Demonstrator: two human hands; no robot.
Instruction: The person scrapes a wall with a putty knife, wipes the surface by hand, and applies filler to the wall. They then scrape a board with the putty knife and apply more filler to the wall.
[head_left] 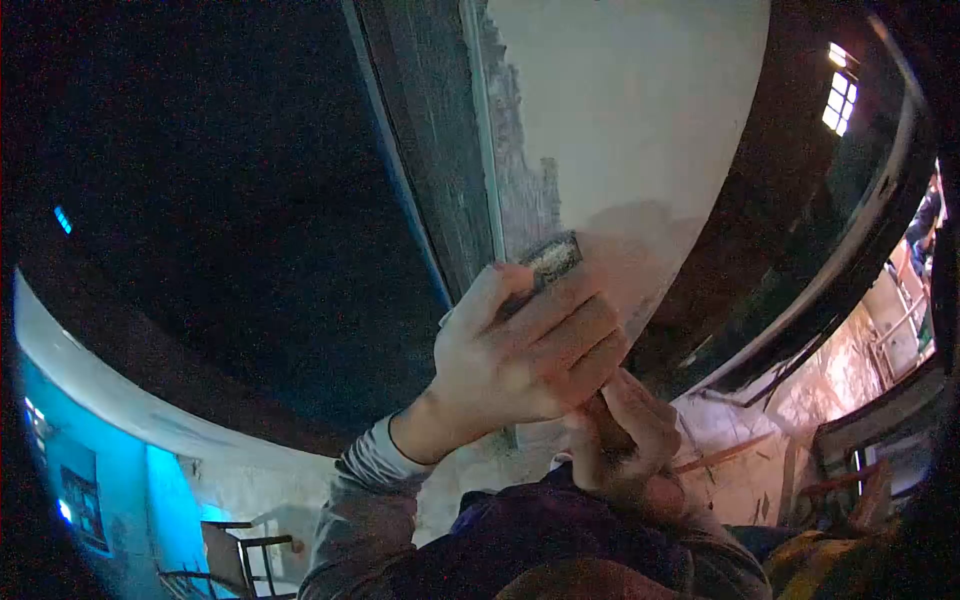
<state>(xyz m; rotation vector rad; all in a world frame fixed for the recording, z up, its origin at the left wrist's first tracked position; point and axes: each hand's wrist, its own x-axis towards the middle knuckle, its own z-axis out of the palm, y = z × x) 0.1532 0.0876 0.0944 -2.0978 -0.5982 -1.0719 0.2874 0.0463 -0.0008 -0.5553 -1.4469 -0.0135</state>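
Observation:
My left hand (530, 350) is closed around a flat hand tool with a speckled, worn end (556, 258). Most of the tool is hidden inside the fist, so its exact kind cannot be told. Its end lies at a pale panel (630, 110), beside a streaky grey, rough-edged strip (525, 190) along the panel's left side. My right hand (635, 430) is just below and behind the left, fingers curled; what it grips is hidden in shadow.
Grey-green wooden trim (440, 130) borders the panel on the left. A chair (240, 560) stands at the lower left, near a blue wall (170, 510). Lit window panes (840, 100) show at the upper right. Another person (922, 235) is partly visible at the far right.

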